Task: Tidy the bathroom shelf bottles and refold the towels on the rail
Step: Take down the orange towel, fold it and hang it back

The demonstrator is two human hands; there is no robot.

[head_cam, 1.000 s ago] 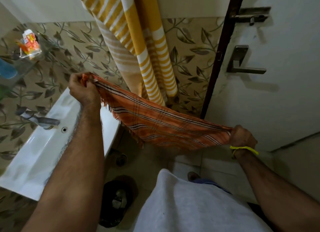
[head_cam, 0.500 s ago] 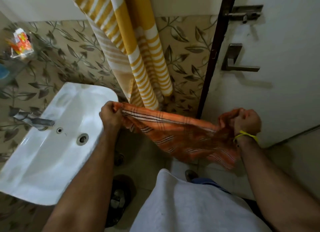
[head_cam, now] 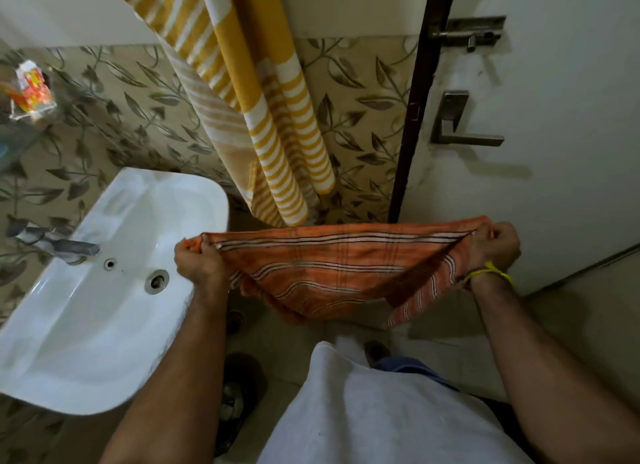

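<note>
Each grip pinched a top corner of the orange striped towel, left hand and right hand stretching it taut beside the white sink.

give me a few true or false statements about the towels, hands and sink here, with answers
1. Both hands hold the orange towel: left hand, right hand. True.
2. The orange towel lies in the sink. False: it hangs in the air, stretched between the hands.
3. A yellow striped towel hangs against the wall. True.
4. The yellow band is on the left wrist. False: right wrist.
5. Water is running from the tap. False: none visible.
</note>
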